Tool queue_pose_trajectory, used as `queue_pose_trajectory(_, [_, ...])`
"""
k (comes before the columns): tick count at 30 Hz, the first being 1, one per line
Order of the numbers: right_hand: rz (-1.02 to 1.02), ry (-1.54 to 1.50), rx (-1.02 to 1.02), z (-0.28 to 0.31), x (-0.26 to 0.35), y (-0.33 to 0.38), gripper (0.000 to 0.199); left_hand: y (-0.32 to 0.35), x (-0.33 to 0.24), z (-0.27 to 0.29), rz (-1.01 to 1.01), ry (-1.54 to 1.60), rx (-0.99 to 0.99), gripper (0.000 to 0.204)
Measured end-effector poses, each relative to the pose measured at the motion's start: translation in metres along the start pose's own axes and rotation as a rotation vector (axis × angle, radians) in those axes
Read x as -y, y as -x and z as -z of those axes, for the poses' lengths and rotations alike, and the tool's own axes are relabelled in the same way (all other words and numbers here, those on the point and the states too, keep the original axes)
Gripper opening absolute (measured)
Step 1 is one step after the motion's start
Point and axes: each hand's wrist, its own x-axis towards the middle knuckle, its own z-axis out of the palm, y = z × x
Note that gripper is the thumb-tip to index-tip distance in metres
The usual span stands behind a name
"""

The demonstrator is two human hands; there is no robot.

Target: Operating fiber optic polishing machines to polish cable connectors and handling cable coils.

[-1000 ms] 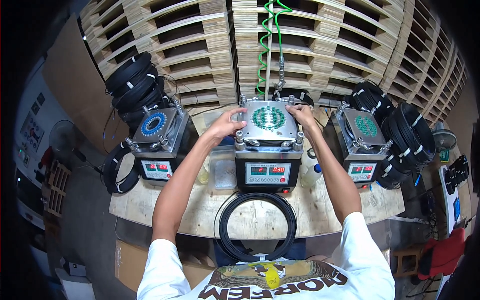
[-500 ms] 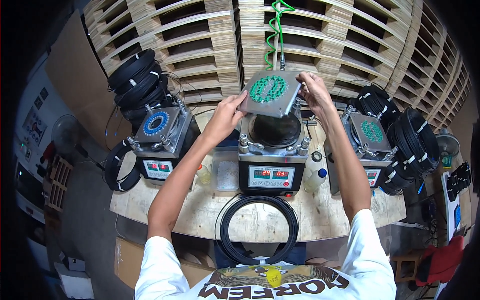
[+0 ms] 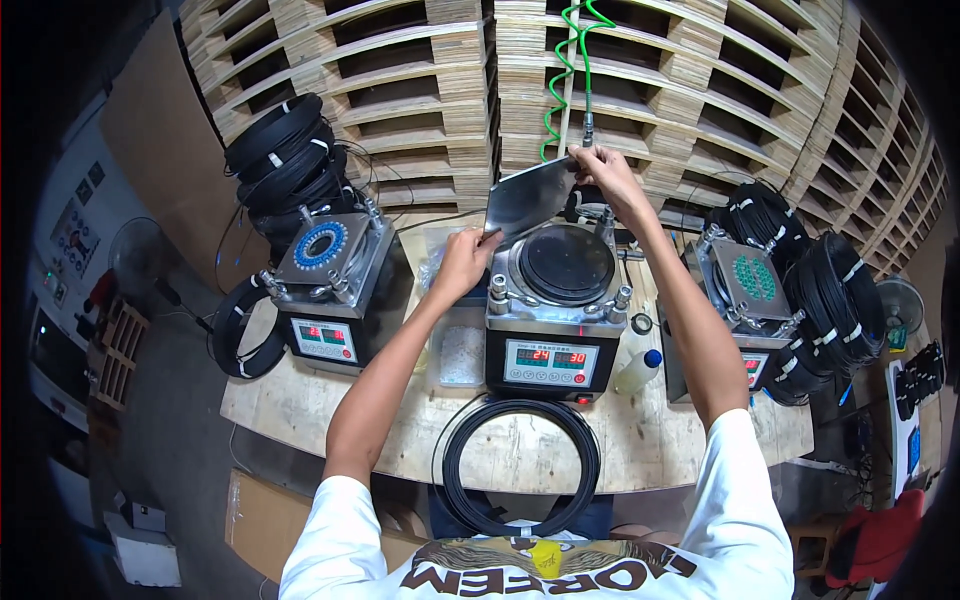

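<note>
My left hand (image 3: 464,264) and my right hand (image 3: 607,180) hold a square metal plate (image 3: 532,200) between them by its edges. The plate is tipped up on edge behind the middle machine, a bare grey face showing; the face with the green connectors is turned out of sight. Below it lies the round black pad (image 3: 566,262) of the middle machine (image 3: 550,362), uncovered. Metal posts (image 3: 499,285) stand at the machine's corners. My left fingers pinch the plate's lower left corner, my right fingers its upper right corner.
A machine with a ring of blue connectors (image 3: 319,245) stands left, one with green connectors (image 3: 753,278) right. A blue-capped bottle (image 3: 637,372) and a clear tub (image 3: 461,352) flank the middle machine. A black cable coil (image 3: 449,462) overhangs the front edge. Stacked pallets (image 3: 430,95) rise behind.
The plate has swung from nearly flat, green connectors upward, to steeply tilted with its bare face showing. More of the black pad is uncovered. My left hand has lowered slightly.
</note>
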Motion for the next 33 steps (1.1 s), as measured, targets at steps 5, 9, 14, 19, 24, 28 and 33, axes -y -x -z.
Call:
queue_pose_trajectory(5, [0.006, 0.044, 0.067, -0.013, -0.004, -0.029, 0.039, -0.005, 0.023, 0.0, 0.143, -0.009, 0.021, 0.053])
queue_pose_trajectory(9, [-0.08, 0.246, 0.131, -0.008, -0.002, -0.051, 0.035, -0.012, 0.034, -0.002, 0.172, 0.046, 0.039, 0.063])
queue_pose_trajectory(14, [-0.118, 0.189, 0.153, -0.013, -0.012, -0.071, 0.036, -0.024, 0.049, 0.0, 0.303, 0.14, 0.229, 0.043])
queue_pose_trajectory(19, [-0.11, 0.098, 0.162, -0.008, -0.015, -0.062, 0.034, -0.034, 0.019, 0.016, 0.283, 0.342, 0.351, 0.029])
queue_pose_trajectory(24, [-0.105, -0.049, 0.213, 0.003, -0.022, -0.06, 0.033, -0.045, 0.039, 0.016, 0.28, 0.224, 0.402, 0.03])
queue_pose_trajectory(28, [-0.052, 0.122, -0.171, 0.052, -0.058, -0.077, 0.019, -0.039, 0.037, 0.012, 0.129, 0.286, 0.24, 0.03])
queue_pose_trajectory(33, [-0.36, 0.51, 0.025, 0.085, -0.126, -0.123, 0.077, -0.037, 0.027, 0.011, 0.181, 0.185, 0.285, 0.029])
